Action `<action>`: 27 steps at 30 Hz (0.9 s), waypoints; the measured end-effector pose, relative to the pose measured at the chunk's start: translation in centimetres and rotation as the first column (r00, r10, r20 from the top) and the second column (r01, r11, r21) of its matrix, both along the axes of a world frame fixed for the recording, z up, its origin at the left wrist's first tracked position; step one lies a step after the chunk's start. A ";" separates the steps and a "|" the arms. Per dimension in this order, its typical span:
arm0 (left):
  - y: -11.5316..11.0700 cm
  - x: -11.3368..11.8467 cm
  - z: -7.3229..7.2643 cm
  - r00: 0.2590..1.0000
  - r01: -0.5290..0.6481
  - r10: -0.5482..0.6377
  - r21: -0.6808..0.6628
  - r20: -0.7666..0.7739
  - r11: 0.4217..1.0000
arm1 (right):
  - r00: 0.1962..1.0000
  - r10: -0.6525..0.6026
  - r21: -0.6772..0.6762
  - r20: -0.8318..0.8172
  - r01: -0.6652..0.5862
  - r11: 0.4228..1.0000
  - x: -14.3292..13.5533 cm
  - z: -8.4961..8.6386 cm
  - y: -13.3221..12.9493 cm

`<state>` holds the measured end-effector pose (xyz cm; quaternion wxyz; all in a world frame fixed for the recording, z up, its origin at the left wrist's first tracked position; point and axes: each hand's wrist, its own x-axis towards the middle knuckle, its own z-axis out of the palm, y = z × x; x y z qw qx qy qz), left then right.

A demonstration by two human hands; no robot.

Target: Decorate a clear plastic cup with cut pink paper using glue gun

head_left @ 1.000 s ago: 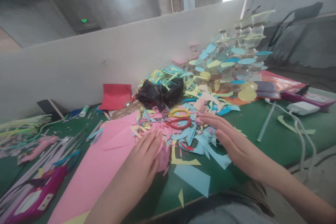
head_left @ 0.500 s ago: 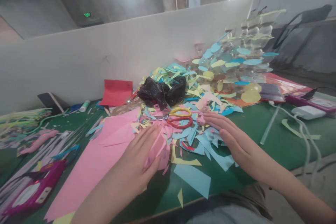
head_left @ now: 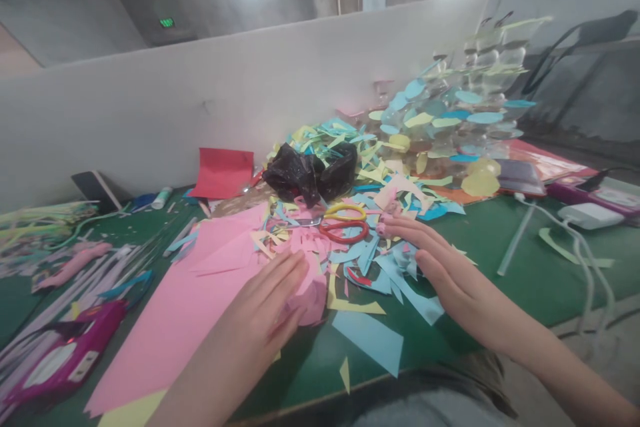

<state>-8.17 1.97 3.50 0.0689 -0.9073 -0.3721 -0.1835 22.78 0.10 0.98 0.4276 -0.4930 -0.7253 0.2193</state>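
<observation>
My left hand (head_left: 267,307) rests palm down with its fingers stretched out, over pink paper pieces (head_left: 313,290) and beside a large pink sheet (head_left: 170,320). Nothing shows in its grasp. My right hand (head_left: 445,270) lies outstretched at the right edge of the scraps, its fingertips by small pink bits and blue scraps (head_left: 410,287). Between and beyond the hands are scissors with one yellow and one red handle loop (head_left: 344,232), touched by neither hand. A blue paper piece (head_left: 370,340) is near the front edge of the green table (head_left: 480,233).
Behind the scissors sits a black plastic bag (head_left: 305,177) before a heap of cut paper. Clear cups with paper discs (head_left: 465,113) stand at the back right. A magenta power strip (head_left: 70,353) and a pink glue gun (head_left: 75,263) lie left; a white charger (head_left: 590,215) is right.
The pink pieces by my left hand have dropped from a raised, curled position to lying flatter, and its fingers have loosened. My right hand has barely moved. The view has shifted slightly.
</observation>
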 end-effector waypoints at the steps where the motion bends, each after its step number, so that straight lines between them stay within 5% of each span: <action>1: -0.1 0.1 -0.1 1.000 0.001 -0.001 0.024 0.001 1.000 | 1.000 -0.002 0.003 0.000 0.002 1.000 0.0 0.0 0.0; 12: -0.7 0.4 -1.7 1.000 -0.005 -0.001 0.178 0.031 0.984 | 1.000 0.005 0.037 -0.002 -0.005 0.999 0.2 0.2 0.0; 21: -0.6 1.4 -0.4 0.998 0.005 -0.025 0.308 0.060 0.951 | 1.000 0.000 0.036 -0.008 0.000 0.999 0.2 0.1 0.2; 27: 0.0 2.6 -1.1 0.998 -0.047 0.037 0.236 0.045 0.971 | 1.000 -0.002 0.049 -0.019 0.003 0.999 0.5 0.7 0.1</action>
